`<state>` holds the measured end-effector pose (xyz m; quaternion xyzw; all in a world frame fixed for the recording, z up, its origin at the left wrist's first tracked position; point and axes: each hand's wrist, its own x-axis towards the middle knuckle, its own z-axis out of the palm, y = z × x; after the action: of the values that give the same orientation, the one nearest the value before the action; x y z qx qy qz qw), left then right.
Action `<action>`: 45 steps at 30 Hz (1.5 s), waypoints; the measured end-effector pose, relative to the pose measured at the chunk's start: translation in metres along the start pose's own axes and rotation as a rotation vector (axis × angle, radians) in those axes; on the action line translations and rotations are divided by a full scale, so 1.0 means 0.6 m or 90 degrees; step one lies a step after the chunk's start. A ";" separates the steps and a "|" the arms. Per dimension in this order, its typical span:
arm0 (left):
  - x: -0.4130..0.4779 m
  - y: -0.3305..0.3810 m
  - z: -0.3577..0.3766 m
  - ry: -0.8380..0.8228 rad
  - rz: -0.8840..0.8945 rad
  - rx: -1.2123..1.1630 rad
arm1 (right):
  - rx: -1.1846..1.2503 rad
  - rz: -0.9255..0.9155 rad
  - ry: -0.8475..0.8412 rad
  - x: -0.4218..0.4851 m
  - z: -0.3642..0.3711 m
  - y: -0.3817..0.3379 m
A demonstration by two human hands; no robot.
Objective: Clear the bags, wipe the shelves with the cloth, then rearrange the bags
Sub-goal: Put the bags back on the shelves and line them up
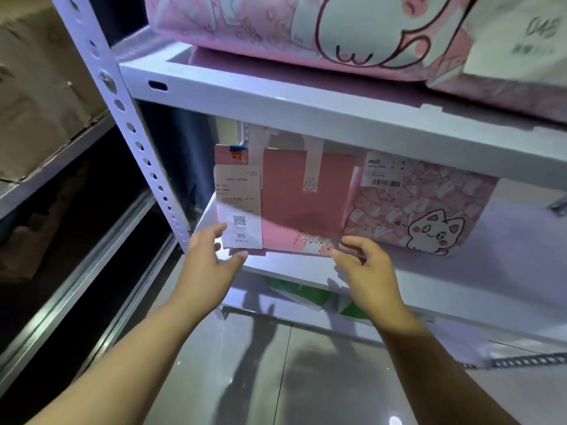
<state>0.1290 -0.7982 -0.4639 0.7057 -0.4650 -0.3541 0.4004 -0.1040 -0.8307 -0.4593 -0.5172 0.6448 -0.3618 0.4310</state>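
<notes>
Both forearms enter from the bottom edge, cut off below the elbows. Left hand (211, 259) is wide open, fingers straight and spread, with thumb and forefinger bracketing the lower left corner of the receipt (241, 210) stuck on the pink bag (294, 197). Contact cannot be confirmed. Right hand (366, 266) has its fingers loosely curled at the bag's lower right corner, and whether it pinches the edge cannot be told.

Pink bag stands upright on the shelf (506, 250), directly ahead of and between both hands. The tops of its handles are hidden by the rail above. Cat-print bag (429, 216) sits just beyond the right hand, its left edge against the pink bag. Above the hands, larger pink bags (276, 23) are cut off by the frame top. Below the hands, a green item (306, 294) is mostly hidden under the shelf. Receipt small print is illegible, but "366" is readable.
</notes>
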 end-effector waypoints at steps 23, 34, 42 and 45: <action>-0.198 0.416 -0.036 -0.073 0.359 -0.107 | 0.103 -0.281 0.263 -0.215 -0.288 -0.267; -0.124 0.551 0.052 0.040 0.410 -0.002 | -0.017 -0.209 0.277 -0.093 -0.437 -0.309; -0.075 0.588 0.089 0.098 0.353 0.048 | 0.019 -0.198 0.185 -0.008 -0.468 -0.326; -0.069 0.588 0.102 0.116 0.325 0.090 | 0.057 -0.230 0.181 0.001 -0.478 -0.320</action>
<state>-0.0692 -0.8607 -0.1695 0.6209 -0.6132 -0.1434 0.4669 -0.3026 -0.8645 -0.1793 -0.5484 0.5794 -0.5307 0.2862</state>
